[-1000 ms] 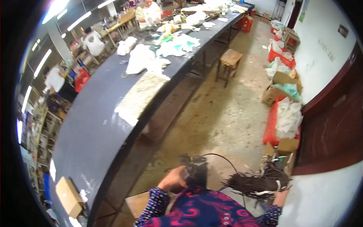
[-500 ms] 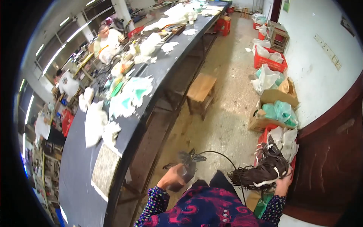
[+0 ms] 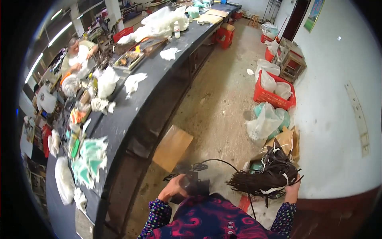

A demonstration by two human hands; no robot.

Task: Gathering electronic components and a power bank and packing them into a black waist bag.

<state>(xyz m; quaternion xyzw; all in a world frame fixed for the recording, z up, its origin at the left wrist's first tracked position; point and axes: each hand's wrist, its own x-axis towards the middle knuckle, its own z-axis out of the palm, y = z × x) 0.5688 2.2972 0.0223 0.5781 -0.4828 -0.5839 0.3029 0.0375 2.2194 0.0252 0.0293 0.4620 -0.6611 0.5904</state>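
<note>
My right hand (image 3: pixel 293 190) is closed around one end of a thick bundle of dark brown strips (image 3: pixel 260 178). White ties show among the strips, and their loose ends fan out toward the left. My left hand (image 3: pixel 173 188) grips a dark, blurred bunch (image 3: pixel 195 185) in front of my body; its kind cannot be made out. Thin black loops stick out at its top. Between my hands a black cord (image 3: pixel 218 160) arches over and runs down beside the bundle. Both forearms wear dark dotted sleeves.
A long dark worktable (image 3: pixel 131 115) with scraps, bags and a bottle (image 3: pixel 177 30) runs along the left. A wooden stool (image 3: pixel 173 148) stands beside it. Red crates (image 3: pixel 274 98), plastic bags (image 3: pixel 264 124) and a cardboard box (image 3: pixel 293 144) line the right wall. Another person (image 3: pixel 77 55) sits beyond the table.
I have moved forward along the aisle, so the stool, bags and crates appear nearer. Both hands keep hold of what they carry.
</note>
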